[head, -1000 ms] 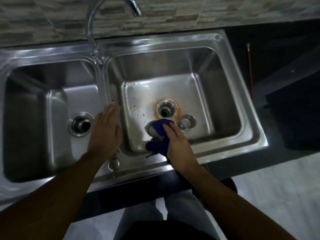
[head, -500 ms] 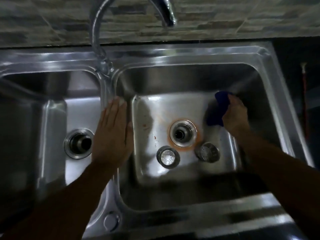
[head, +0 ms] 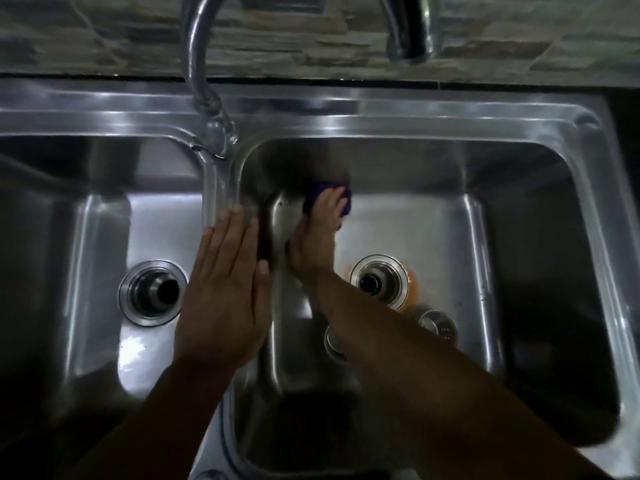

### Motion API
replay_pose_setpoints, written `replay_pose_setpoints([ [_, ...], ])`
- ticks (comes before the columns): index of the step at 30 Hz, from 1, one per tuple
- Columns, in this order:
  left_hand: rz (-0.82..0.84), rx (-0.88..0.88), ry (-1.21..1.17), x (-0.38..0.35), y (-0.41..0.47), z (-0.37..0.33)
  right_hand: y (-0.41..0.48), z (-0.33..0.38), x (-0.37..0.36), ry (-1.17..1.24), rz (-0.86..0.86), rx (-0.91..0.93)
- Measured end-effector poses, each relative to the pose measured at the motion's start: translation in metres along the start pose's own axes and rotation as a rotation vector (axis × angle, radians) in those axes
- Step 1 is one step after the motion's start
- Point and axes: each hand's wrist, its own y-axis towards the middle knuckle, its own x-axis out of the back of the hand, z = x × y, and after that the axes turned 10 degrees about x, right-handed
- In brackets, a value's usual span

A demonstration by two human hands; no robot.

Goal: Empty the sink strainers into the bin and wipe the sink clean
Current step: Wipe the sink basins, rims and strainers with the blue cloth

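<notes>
Step in hand: wiping. Your right hand is pressing the blue cloth into the right basin's far-left corner; your left hand is lying flat, empty, on the divider. Strainers are sitting near the drain (orange stain there probably needing wiping next).

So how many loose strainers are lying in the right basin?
2: one strainer right of the forearm, below the drain; another strainer mostly hidden under the forearm.

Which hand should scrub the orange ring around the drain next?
Probably the right hand: it already presses the blue cloth in that basin. The left hand lies flat on the divider.
</notes>
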Motion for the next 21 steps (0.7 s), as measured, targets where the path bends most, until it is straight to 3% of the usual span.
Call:
replay_pose_setpoints([
  [5, 0.025, 0.015, 0.005, 0.002, 0.0, -0.003, 0.0, -0.011, -0.008, -0.233, 0.42, 0.455],
  [9, 0.045, 0.024, 0.012, 0.004, -0.001, -0.005, 0.006, -0.048, 0.023, -0.574, 0.519, 0.618],
  [14, 0.044, 0.018, 0.013, 0.004, -0.003, -0.006, -0.007, -0.138, 0.132, -0.714, 0.278, 0.34],
  [17, 0.023, 0.008, 0.017, 0.004, -0.002, -0.005, -0.005, -0.165, 0.185, -0.842, 0.222, 0.027],
  [21, 0.019, 0.0, 0.02, 0.003, -0.002, -0.004, 0.004, -0.131, 0.156, -0.74, 0.03, -0.288],
])
